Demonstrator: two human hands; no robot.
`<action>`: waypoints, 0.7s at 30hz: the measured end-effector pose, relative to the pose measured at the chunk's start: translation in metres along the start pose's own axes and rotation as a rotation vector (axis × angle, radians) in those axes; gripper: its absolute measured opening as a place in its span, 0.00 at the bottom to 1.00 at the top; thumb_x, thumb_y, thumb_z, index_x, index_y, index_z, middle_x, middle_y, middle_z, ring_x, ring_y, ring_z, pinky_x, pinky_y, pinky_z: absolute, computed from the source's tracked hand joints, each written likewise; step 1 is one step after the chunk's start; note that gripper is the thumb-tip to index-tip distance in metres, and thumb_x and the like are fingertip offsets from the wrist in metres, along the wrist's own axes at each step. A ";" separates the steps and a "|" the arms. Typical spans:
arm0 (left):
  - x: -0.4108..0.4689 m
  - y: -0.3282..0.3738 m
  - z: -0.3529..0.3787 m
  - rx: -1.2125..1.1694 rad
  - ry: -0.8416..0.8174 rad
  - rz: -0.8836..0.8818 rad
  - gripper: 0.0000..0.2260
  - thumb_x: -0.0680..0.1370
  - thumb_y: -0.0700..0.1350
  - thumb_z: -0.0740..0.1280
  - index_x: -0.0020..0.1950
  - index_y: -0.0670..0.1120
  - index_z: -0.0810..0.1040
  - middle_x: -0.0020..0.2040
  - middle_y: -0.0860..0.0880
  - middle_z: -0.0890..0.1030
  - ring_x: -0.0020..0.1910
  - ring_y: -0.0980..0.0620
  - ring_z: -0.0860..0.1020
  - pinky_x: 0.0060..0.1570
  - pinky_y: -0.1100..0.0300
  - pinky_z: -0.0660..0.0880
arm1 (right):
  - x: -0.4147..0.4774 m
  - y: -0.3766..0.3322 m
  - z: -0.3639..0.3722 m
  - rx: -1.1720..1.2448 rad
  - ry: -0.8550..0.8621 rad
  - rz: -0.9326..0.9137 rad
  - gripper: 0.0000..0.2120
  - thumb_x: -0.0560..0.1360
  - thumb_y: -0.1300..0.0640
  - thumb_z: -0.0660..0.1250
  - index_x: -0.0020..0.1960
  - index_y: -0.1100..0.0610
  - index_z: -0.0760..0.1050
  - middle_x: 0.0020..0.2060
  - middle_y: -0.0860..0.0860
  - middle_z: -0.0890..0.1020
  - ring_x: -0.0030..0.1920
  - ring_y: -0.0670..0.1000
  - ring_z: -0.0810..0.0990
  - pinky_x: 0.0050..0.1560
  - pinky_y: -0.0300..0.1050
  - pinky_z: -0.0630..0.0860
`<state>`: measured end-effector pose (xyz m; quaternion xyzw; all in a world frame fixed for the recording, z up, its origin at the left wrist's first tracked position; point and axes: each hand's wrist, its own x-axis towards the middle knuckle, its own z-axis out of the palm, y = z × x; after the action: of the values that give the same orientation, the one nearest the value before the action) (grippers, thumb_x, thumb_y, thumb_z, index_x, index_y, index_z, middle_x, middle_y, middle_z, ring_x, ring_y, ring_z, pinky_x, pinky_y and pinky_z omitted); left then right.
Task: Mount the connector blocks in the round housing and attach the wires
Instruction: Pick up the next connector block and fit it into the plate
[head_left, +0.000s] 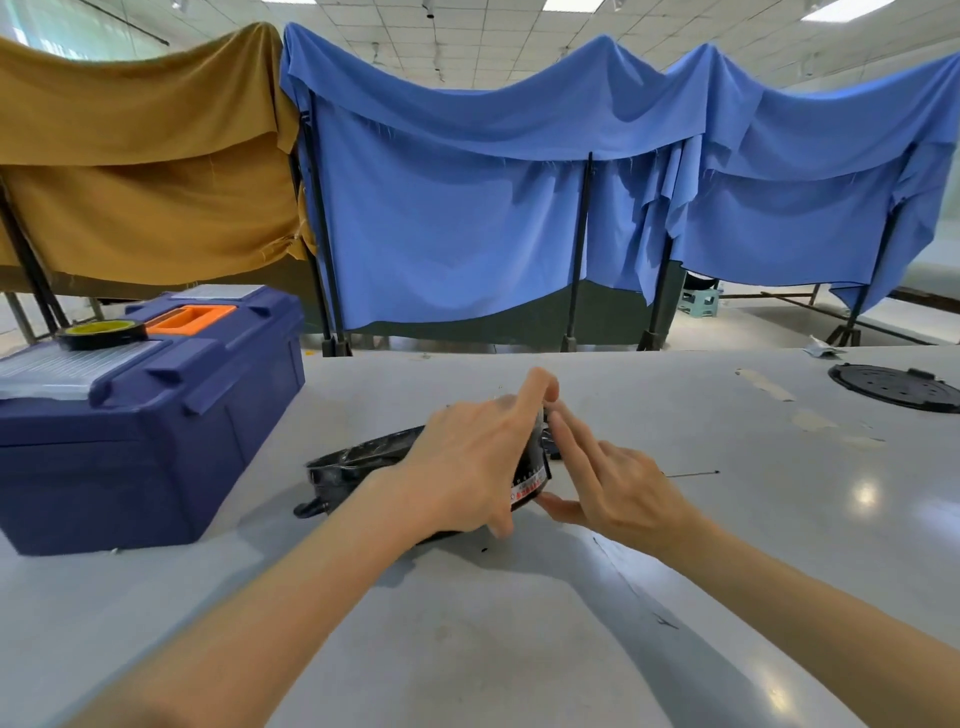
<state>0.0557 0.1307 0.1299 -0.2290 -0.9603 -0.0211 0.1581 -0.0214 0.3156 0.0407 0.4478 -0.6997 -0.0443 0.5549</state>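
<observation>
At the middle of the table (519, 634) the housing (358, 462) runs left to right, its right end tipped up, where the left hand (467, 457) has its grip curled over the rim, and the right hand (618, 483), just beside, lays straight fingers against that rim, clasping nothing.

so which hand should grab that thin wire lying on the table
Right hand, probably: the wire lies just beyond it on its side, while the left hand is busy gripping the black housing.
</observation>
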 end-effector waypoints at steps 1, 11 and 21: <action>-0.003 0.003 0.002 0.025 0.005 0.005 0.46 0.56 0.45 0.79 0.62 0.54 0.51 0.43 0.53 0.70 0.30 0.52 0.67 0.26 0.61 0.58 | -0.002 -0.001 0.000 -0.005 0.000 -0.021 0.34 0.81 0.46 0.61 0.73 0.68 0.54 0.67 0.65 0.70 0.23 0.52 0.75 0.21 0.44 0.72; -0.021 0.022 0.024 0.166 0.034 -0.020 0.43 0.64 0.43 0.75 0.67 0.51 0.48 0.57 0.50 0.74 0.37 0.46 0.73 0.35 0.56 0.64 | -0.008 -0.011 -0.004 0.084 -0.027 -0.076 0.28 0.76 0.52 0.68 0.68 0.67 0.65 0.56 0.66 0.81 0.26 0.53 0.75 0.22 0.43 0.69; -0.016 0.010 0.021 -0.539 -0.206 -0.107 0.40 0.72 0.57 0.72 0.73 0.58 0.48 0.48 0.51 0.81 0.49 0.53 0.78 0.52 0.54 0.74 | -0.018 -0.014 -0.003 0.050 -0.028 -0.101 0.29 0.73 0.52 0.71 0.67 0.66 0.68 0.57 0.66 0.81 0.22 0.49 0.70 0.20 0.42 0.67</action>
<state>0.0676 0.1349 0.1041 -0.2125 -0.9418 -0.2604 -0.0082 -0.0111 0.3208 0.0205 0.4957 -0.6847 -0.0609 0.5308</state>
